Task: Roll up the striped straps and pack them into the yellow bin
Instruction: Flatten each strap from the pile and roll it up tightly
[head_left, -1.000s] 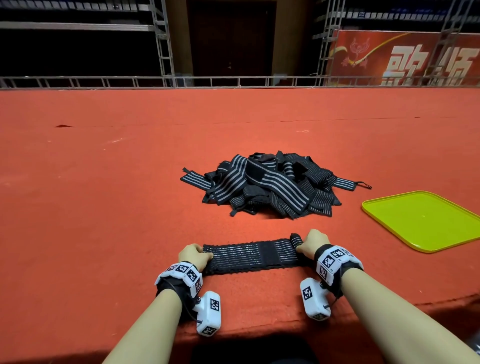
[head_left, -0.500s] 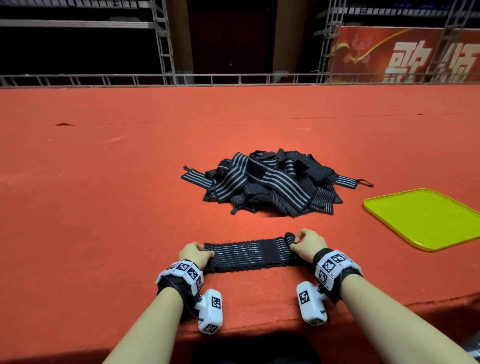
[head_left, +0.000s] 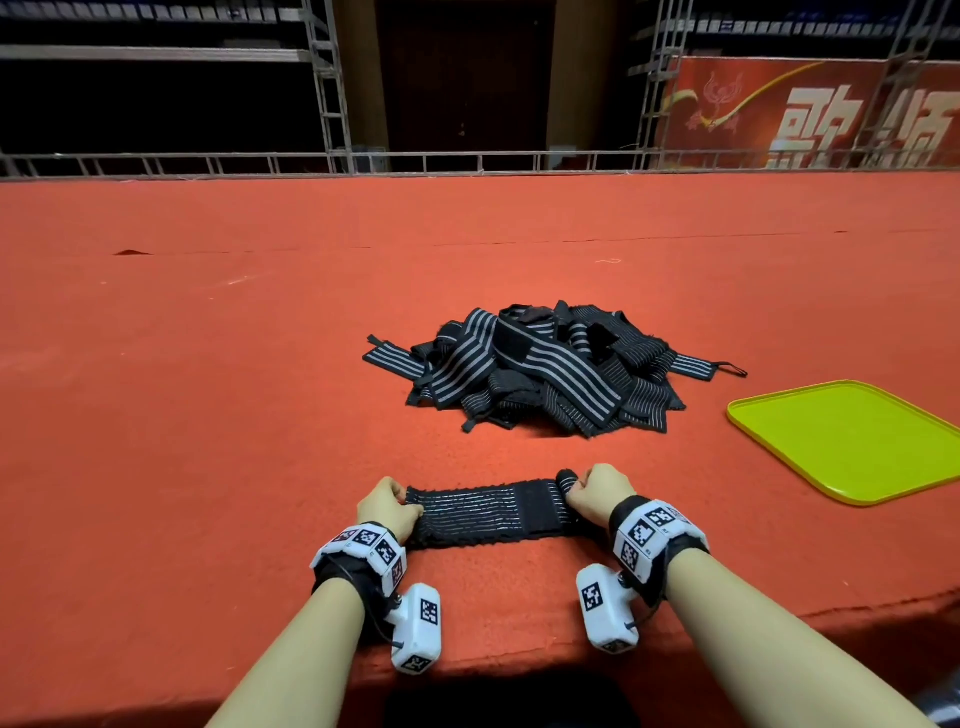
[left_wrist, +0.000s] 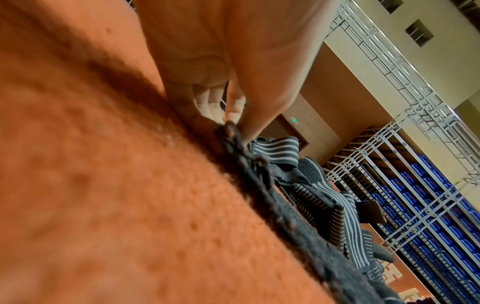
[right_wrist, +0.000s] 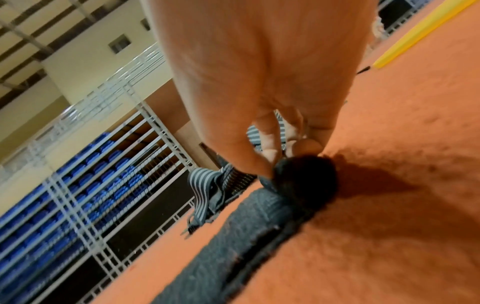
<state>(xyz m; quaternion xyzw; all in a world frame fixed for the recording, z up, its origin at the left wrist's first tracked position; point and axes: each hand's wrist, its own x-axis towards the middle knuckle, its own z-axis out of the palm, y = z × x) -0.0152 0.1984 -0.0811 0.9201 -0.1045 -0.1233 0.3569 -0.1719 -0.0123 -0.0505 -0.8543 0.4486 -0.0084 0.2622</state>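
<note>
A black strap with thin grey stripes (head_left: 485, 512) lies stretched flat on the red carpet near the front edge. My left hand (head_left: 388, 503) pinches its left end (left_wrist: 228, 128) between thumb and fingers. At the other end my right hand (head_left: 597, 491) grips a small roll (head_left: 567, 479) of the strap, seen as a dark bundle (right_wrist: 303, 181) in the right wrist view. A pile of loose striped straps (head_left: 540, 371) lies beyond. The yellow bin (head_left: 852, 441), a shallow tray, sits to the right with nothing in it.
The red carpeted platform (head_left: 208, 389) drops off just below my wrists. A metal railing (head_left: 467, 161) runs along its far edge, with a red banner (head_left: 810, 114) and racks behind. Blue seats (left_wrist: 441, 195) show behind bars in the wrist views.
My right hand has rolled the strap's right end leftward, so the roll has grown and the flat part is shorter. The left hand has kept its hold on the left end.
</note>
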